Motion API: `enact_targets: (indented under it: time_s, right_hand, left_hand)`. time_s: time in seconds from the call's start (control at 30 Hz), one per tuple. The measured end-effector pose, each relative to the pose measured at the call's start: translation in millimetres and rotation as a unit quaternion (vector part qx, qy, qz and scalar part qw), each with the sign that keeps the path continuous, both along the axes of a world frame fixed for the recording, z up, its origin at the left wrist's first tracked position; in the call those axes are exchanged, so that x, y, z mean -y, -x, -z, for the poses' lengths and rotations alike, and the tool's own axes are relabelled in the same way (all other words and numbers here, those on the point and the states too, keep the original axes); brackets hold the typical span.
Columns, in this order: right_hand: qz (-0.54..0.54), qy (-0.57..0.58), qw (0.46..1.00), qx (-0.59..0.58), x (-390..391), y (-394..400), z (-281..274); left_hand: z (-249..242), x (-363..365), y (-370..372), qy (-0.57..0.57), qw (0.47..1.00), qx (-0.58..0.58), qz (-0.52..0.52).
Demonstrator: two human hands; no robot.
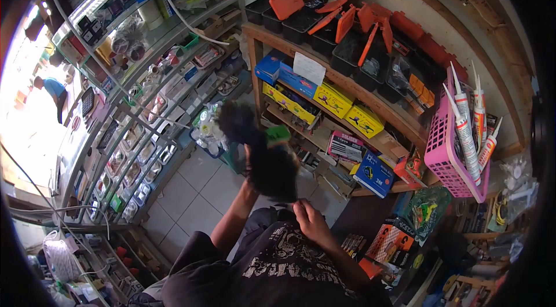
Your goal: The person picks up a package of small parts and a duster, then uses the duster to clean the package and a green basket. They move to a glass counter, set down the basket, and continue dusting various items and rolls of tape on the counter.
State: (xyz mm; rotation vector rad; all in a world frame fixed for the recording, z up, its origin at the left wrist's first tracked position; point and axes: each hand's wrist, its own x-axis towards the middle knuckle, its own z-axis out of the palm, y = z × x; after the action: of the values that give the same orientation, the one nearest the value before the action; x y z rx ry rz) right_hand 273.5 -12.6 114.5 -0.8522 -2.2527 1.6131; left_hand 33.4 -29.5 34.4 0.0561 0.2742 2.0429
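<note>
A dark, fuzzy, motion-smeared bundle (274, 174) is held up in front of my body. Its upper part is a bluish-black tuft, and a green tag or card (278, 133) shows beside the middle. My left hand (249, 159) grips it from the left, most of its fingers hidden behind it. At the lower right end, my right hand (308, 217) is closed with thumb and fingers pinched together at the bundle's bottom edge; I cannot tell exactly what is between those fingertips.
A wooden shelf (249, 35) bears black organizer boxes with orange lids, above yellow boxes (365, 121) and a blue 3M box (373, 174). On the right hangs a pink basket (443, 139) of sealant tubes. Left are glass display shelves (145, 110); beyond, a person in blue (53, 88). Tiled floor (179, 194) lies between.
</note>
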Motion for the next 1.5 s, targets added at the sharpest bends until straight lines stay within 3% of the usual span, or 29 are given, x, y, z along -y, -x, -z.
enact_targets:
  time_s: [0.07,0.13,0.2,0.27,0.3,0.33,0.37,0.43,0.5,0.53,0.6,0.73,0.77,0.83,0.87,0.9,0.97,1.07,1.1,1.17,1.23,1.27,1.3,1.43,1.5]
  right_hand:
    - [-0.005,-0.065,0.997,-0.042,-5.9,9.0,-1.6]
    - [0.013,0.004,1.0,0.0,-7.3,12.4,-12.5]
    - [0.002,-0.02,1.0,-0.01,-12.9,4.1,-17.2]
    - [-0.009,-0.034,0.999,-0.002,-24.8,-10.2,-21.7]
    - [-0.013,-0.034,0.999,-0.001,-34.1,-19.3,-25.3]
    - [-0.025,-0.049,0.998,0.034,-44.3,-27.9,-30.0]
    - [-0.036,-0.065,0.995,0.069,-50.8,-32.6,-36.0]
    - [-0.021,-0.042,0.999,0.028,-59.8,-30.6,-45.8]
    - [-0.072,-0.066,0.994,0.053,-72.0,-28.5,-41.2]
    - [-0.059,-0.051,0.996,0.05,-72.7,-24.9,-38.7]
    - [-0.066,-0.053,0.995,0.057,-81.5,-17.6,-41.9]
    - [-0.067,-0.05,0.995,0.058,-91.0,-22.9,-45.7]
    - [-0.07,-0.05,0.995,0.057,-95.2,-29.4,-44.8]
    - [-0.078,-0.06,0.991,0.094,-101.1,-43.2,-42.4]
    - [-0.077,-0.064,0.992,0.078,-99.0,-43.7,-47.7]
    - [-0.08,-0.064,0.992,0.078,-97.6,-41.7,-49.6]
    - [-0.08,-0.085,0.989,0.088,-91.8,-34.8,-51.6]
    - [-0.052,-0.089,0.994,0.042,-81.3,-16.5,-40.0]
    - [-0.049,-0.09,0.994,0.04,-79.0,-13.7,-37.6]
    - [-0.013,-0.105,0.994,0.035,-76.6,-10.8,-34.5]
    - [0.001,-0.107,0.993,0.048,-72.4,-15.9,-30.8]
    - [0.013,-0.108,0.992,0.062,-68.5,-19.4,-28.5]
    - [0.011,-0.107,0.992,0.061,-62.8,-23.7,-25.4]
    - [0.011,-0.068,0.997,0.021,-44.8,-42.8,-14.3]
    - [-0.004,-0.066,0.997,0.047,-40.7,-53.7,-13.5]
  left_hand:
    - [-18.1,1.7,-23.2,-0.05,0.986,0.066,0.142]
    - [-29.9,3.3,-14.1,-0.051,0.99,0.025,0.132]
    - [-34.6,8.4,5.6,-0.052,0.991,-0.016,0.119]
    - [-35.7,19.2,26.1,-0.209,0.972,0.039,0.098]
    - [-45.5,25.3,25.9,-0.208,0.973,0.039,0.093]
    - [-64.2,33.1,23.2,-0.039,0.995,-0.043,0.084]
    - [-74.0,37.7,21.1,0.131,0.981,-0.123,0.073]
    - [-50.8,41.4,15.0,0.143,0.979,-0.109,0.093]
    - [-17.3,42.1,4.6,0.352,0.904,-0.09,0.224]
    - [0.1,43.4,-1.5,0.351,0.904,-0.091,0.228]
    - [13.2,45.9,-12.9,0.246,0.895,-0.221,0.299]
    - [-28.4,60.8,-11.2,0.306,0.895,-0.245,0.214]
    - [-7.2,65.6,2.9,0.307,0.895,-0.245,0.212]
    - [52.6,77.4,37.8,0.101,0.939,-0.131,0.302]
    - [50.2,76.2,40.5,0.007,0.944,-0.131,0.302]
    - [28.6,75.8,31.3,0.007,0.945,-0.13,0.299]
    - [-31.5,67.0,-2.4,0.296,0.904,-0.202,0.231]
    - [64.6,45.5,-19.0,0.337,0.861,-0.276,0.263]
    - [42.1,41.8,-23.2,0.336,0.86,-0.279,0.264]
    - [-28.1,35.4,-27.0,0.318,0.91,-0.201,0.174]
    - [7.8,34.3,11.1,0.257,0.934,-0.139,0.206]
    - [13.4,31.8,27.9,0.084,0.974,-0.079,0.197]
    - [14.0,29.9,38.5,-0.09,0.98,-0.017,0.178]
    - [-23.9,30.5,46.9,-0.098,0.984,0.017,0.146]
    - [-36.6,21.6,41.9,0.006,0.999,0.037,-0.017]
